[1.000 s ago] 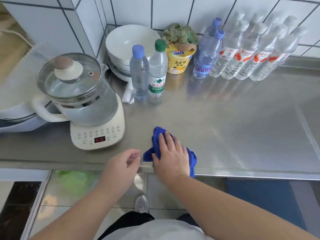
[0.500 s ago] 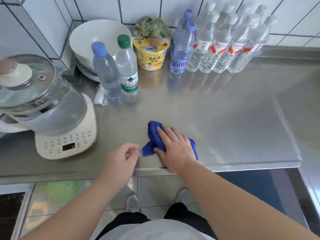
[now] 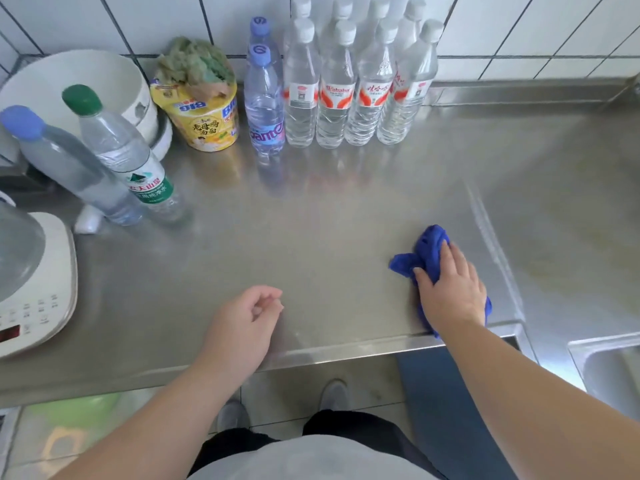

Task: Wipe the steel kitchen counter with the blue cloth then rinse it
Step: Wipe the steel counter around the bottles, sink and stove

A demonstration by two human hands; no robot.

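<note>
Head view: the right hand [image 3: 450,289] lies flat, fingers straight, pressing the crumpled blue cloth [image 3: 424,252] onto the brushed steel kitchen counter [image 3: 311,237] near its front edge; the palm hides most of the cloth, only its far end and a strip by the wrist showing. The left hand [image 3: 247,320] hangs loosely curled over the front edge, holding nothing. At the back stand eight white-capped clear water bottles [image 3: 349,84] in two rows, the rear four mostly hidden, and beside them two purple-capped bottles [image 3: 264,102], one behind the other. One yellow paper noodle cup [image 3: 204,116] holds a greenish rag. Leftwards, one blue-capped bottle [image 3: 69,164], one green-capped bottle [image 3: 128,157], a white bowl [image 3: 69,81], and a cream kettle base [image 3: 41,282], cut off by the frame. A steel sink [image 3: 609,368] corner shows at right
</note>
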